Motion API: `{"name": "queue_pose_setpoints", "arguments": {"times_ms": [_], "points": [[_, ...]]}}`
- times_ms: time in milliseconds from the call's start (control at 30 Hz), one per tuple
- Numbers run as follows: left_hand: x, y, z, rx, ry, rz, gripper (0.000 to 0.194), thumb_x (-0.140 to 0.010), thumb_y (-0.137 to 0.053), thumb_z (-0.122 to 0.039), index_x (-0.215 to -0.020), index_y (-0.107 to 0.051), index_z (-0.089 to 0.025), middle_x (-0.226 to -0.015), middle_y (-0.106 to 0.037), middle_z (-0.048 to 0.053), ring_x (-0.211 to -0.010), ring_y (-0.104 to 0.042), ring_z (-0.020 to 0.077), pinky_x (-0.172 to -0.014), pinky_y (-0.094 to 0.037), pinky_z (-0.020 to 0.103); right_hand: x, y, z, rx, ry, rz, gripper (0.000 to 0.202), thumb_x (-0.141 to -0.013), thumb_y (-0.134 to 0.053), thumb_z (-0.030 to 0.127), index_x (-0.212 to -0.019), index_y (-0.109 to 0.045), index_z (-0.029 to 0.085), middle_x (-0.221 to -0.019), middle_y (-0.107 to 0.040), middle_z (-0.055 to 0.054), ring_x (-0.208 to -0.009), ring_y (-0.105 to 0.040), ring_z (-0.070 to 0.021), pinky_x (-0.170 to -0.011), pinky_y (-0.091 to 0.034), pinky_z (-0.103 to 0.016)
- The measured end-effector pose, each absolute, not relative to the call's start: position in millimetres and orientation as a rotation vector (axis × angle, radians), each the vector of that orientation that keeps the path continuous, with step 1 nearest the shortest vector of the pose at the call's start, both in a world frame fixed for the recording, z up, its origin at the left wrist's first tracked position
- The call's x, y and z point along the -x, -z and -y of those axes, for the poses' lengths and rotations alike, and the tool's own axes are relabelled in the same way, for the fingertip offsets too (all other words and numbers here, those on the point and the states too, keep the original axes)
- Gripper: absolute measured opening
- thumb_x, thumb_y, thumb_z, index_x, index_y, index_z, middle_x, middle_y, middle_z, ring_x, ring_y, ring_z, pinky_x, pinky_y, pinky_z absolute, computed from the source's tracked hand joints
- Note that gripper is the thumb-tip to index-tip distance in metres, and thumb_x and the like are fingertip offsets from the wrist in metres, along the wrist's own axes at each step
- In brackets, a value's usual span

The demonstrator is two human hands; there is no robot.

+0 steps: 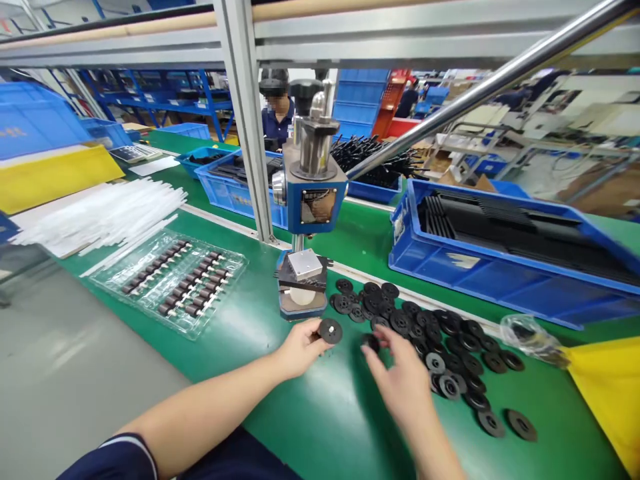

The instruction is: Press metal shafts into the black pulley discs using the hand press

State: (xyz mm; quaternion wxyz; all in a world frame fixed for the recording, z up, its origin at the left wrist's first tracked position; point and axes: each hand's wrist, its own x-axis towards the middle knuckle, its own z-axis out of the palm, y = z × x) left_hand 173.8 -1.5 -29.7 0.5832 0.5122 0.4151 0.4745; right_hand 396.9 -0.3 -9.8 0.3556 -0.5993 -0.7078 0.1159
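My left hand (300, 348) pinches a black round disc (331, 331) with a small white pin at its centre, held in front of the press. Fingers of my right hand (400, 370) are closed on another black disc (371, 343), partly hidden by the fingers, at the near left edge of a loose pile of black discs (400, 321). Just beyond my left hand stands a blue hand press (314, 187). Under its ram, a metal block (305, 265) sits on a black plate above a white round piece (302, 295).
A clear plastic tray (187, 327) holding rows of dark cylinders with white shafts lies left. Behind it are white strips (110, 207). At right stands a blue bin (500, 275) of black flat parts, with a yellow sheet (607, 387) nearer. A metal post (245, 120) rises behind the press; a person (278, 117) sits beyond.
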Motion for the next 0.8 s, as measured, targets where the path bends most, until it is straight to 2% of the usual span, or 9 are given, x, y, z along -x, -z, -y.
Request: {"name": "queue_pose_setpoints", "arguments": {"times_ms": [133, 300, 433, 500, 600, 667, 733, 800], "points": [[-172.5, 25.3, 0.6, -1.171, -1.110, -1.035, 0.027, -0.082, -0.066, -0.038, -0.094, -0.062, -0.013, -0.076, -0.059, 0.003, -0.066, -0.052, 0.0111, -0.057, -0.044, 0.023, -373.2, 34.3, 6.8, 1.434, -0.372, 2.075, 0.036, -0.086, -0.055, 0.035, -0.118, -0.058, 0.018, -0.110, -0.063, -0.010, -0.102, -0.057, -0.0264, -0.090, -0.048, -0.045], [-174.2, 21.2, 1.0, -1.175, -1.179, -1.099, 0.030, -0.085, -0.062, -0.040, -0.096, -0.061, -0.013, -0.091, -0.065, 0.008, -0.070, -0.056, 0.0117, -0.061, -0.047, 0.024, -372.0, 26.2, 9.3, 1.469, -0.155, 2.089, 0.034, -0.087, -0.055, 0.038, -0.112, -0.062, 0.015, -0.119, -0.059, -0.014, -0.108, -0.053, -0.0310, -0.092, -0.046, -0.052], [-174.3, 20.9, 1.4, -1.149, -1.229, -1.133, 0.030, -0.087, -0.061, -0.039, -0.101, -0.060, -0.012, -0.093, -0.066, 0.008, -0.070, -0.057, 0.0113, -0.062, -0.047, 0.024, -355.5, 14.0, 28.5, 1.310, -0.150, 2.232, 0.036, -0.092, -0.051, 0.034, -0.123, -0.058, 0.015, -0.132, -0.054, -0.013, -0.120, -0.050, -0.0278, -0.102, -0.045, -0.047], [-173.6, 20.8, 1.2, -1.120, -1.266, -1.143, 0.030, -0.087, -0.061, -0.038, -0.102, -0.060, -0.012, -0.093, -0.067, 0.008, -0.070, -0.057, 0.0109, -0.063, -0.048, 0.024, -343.9, 18.2, 41.7, 1.247, -0.197, 2.400, 0.044, -0.093, -0.052, 0.032, -0.133, -0.052, 0.013, -0.141, -0.048, -0.013, -0.129, -0.046, -0.0275, -0.105, -0.044, -0.044], [-171.8, 20.2, 0.0, -1.090, -1.290, -1.134, 0.030, -0.086, -0.062, -0.038, -0.102, -0.059, -0.012, -0.090, -0.067, 0.008, -0.067, -0.057, 0.0100, -0.062, -0.047, 0.023, -325.1, 32.5, 66.6, 1.356, -0.168, 2.479, 0.069, -0.086, -0.062, 0.038, -0.141, -0.041, 0.003, -0.151, -0.030, -0.021, -0.139, -0.031, -0.0372, -0.107, -0.041, -0.052], [-169.7, 19.9, -1.6, -1.074, -1.277, -1.107, 0.030, -0.086, -0.062, -0.039, -0.099, -0.059, -0.012, -0.087, -0.067, 0.007, -0.064, -0.056, 0.0095, -0.059, -0.046, 0.023, -307.8, 38.9, 88.0, 1.360, -0.191, 2.484, 0.079, -0.082, -0.067, 0.042, -0.142, -0.038, 0.000, -0.152, -0.024, -0.025, -0.140, -0.027, -0.0412, -0.108, -0.039, -0.056], [-167.0, 20.0, -3.7, -1.063, -1.247, -1.066, 0.031, -0.084, -0.065, -0.040, -0.095, -0.059, -0.011, -0.085, -0.067, 0.007, -0.062, -0.056, 0.0094, -0.058, -0.046, 0.024, -285.6, 37.8, 110.2, 1.047, -0.331, 2.571, 0.074, -0.083, -0.064, 0.045, -0.141, -0.041, 0.005, -0.150, -0.031, -0.021, -0.138, -0.033, -0.0350, -0.110, -0.040, -0.048], [-164.2, 20.6, -5.8, -1.056, -1.206, -1.030, 0.033, -0.081, -0.067, -0.041, -0.093, -0.059, -0.011, -0.084, -0.068, 0.007, -0.062, -0.057, 0.0098, -0.057, -0.047, 0.024, -264.0, 29.1, 125.9, 0.529, -0.479, 2.609, 0.054, -0.091, -0.054, 0.043, -0.135, -0.048, 0.012, -0.145, -0.044, -0.011, -0.133, -0.043, -0.0218, -0.111, -0.040, -0.034]]}}
